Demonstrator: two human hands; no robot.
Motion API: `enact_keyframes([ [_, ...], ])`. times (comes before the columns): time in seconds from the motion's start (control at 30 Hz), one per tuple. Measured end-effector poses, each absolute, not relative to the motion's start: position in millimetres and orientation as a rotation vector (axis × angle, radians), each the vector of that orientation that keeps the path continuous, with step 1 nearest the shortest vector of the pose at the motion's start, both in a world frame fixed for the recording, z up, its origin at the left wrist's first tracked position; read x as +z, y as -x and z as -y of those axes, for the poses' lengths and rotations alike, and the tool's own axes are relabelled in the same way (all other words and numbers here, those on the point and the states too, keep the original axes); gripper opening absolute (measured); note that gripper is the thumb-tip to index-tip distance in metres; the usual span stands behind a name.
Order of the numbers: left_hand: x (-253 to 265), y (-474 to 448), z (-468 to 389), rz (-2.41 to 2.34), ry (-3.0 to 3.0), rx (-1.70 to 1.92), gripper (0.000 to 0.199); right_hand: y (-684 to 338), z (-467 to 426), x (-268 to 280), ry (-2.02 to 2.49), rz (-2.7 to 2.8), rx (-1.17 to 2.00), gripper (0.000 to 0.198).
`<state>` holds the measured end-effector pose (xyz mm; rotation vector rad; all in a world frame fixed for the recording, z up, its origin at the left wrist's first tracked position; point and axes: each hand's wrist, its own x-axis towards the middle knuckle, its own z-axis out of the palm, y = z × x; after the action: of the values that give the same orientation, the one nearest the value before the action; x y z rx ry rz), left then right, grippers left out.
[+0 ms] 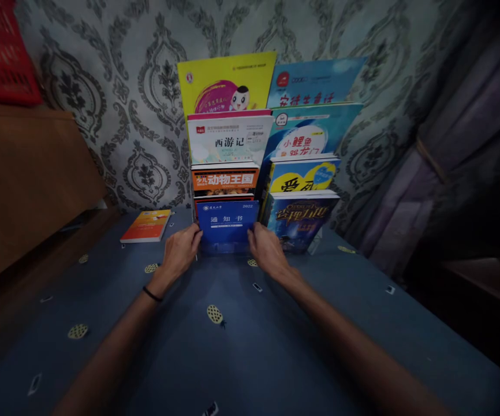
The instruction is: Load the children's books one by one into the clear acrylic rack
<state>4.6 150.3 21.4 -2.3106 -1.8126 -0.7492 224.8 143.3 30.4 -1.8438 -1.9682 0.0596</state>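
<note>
A thin blue booklet (227, 228) with white Chinese lettering and "2022" stands upright at the front of the left row of books. My left hand (182, 247) grips its left edge, and my right hand (268, 245) grips its right edge, both with fingers curled in. Right behind it rise an orange animal book (226, 180), a white-covered book (228, 138) and a tall yellow-green book (228, 81). Beside my right hand stands a dark blue book (299, 222), fronting the right row. A dark band circles my left wrist.
Further back in the right row are a yellow-and-blue book (302, 176), a teal book (314, 130) and a blue book (319, 78). An orange book (146, 226) lies flat on the blue cloth (176, 352). A brown box (29, 185) and red basket (3, 58) are left, a curtain (410, 167) right.
</note>
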Motion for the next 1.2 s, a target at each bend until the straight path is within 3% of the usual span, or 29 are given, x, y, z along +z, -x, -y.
enact_keyframes([
  [0.23, 25, -5, -151, 1.868, 2.279, -0.684, 0.023, -221, -136, 37, 2.017, 2.029, 0.008, 0.032],
  [1.2, 17, -4, -162, 1.874, 2.265, -0.853, 0.014, -219, -143, 28, 2.009, 2.127, -0.001, 0.033],
])
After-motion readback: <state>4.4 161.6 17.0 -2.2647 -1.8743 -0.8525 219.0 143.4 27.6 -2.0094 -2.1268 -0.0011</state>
